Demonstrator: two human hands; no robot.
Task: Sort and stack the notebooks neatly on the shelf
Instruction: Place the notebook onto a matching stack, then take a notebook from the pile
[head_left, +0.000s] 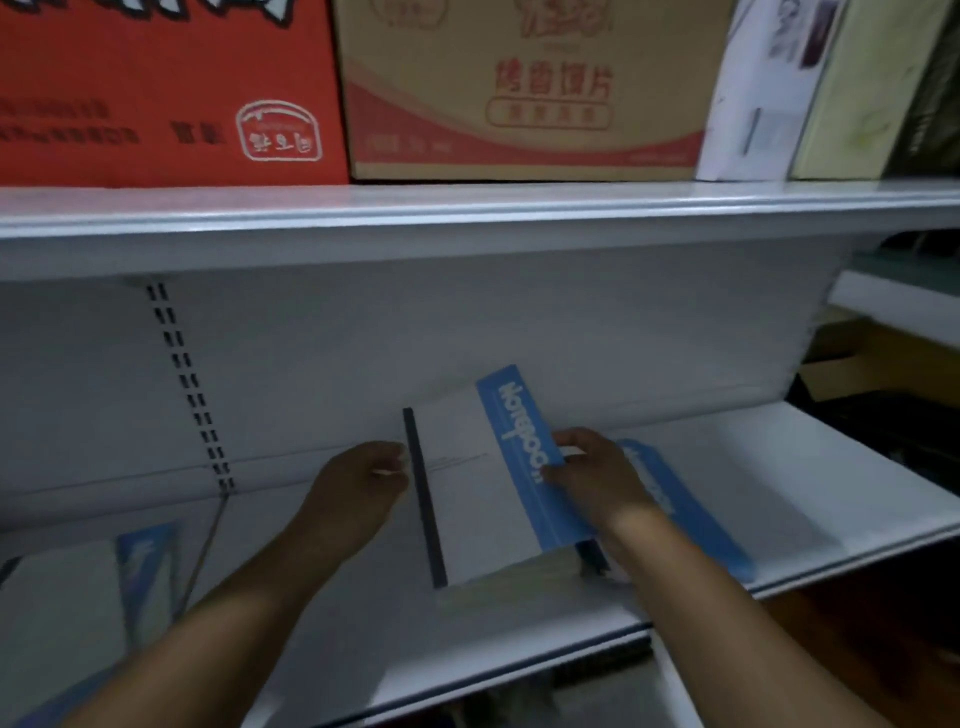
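While left hand (358, 488) and right hand (597, 478) grip first notebook (467, 493), second notebook (691, 509) beneath, third notebook (57, 613) leftward.

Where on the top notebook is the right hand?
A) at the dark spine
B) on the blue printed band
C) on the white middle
B: the right hand grips the top notebook at its blue band; the left hand is at the dark spine.
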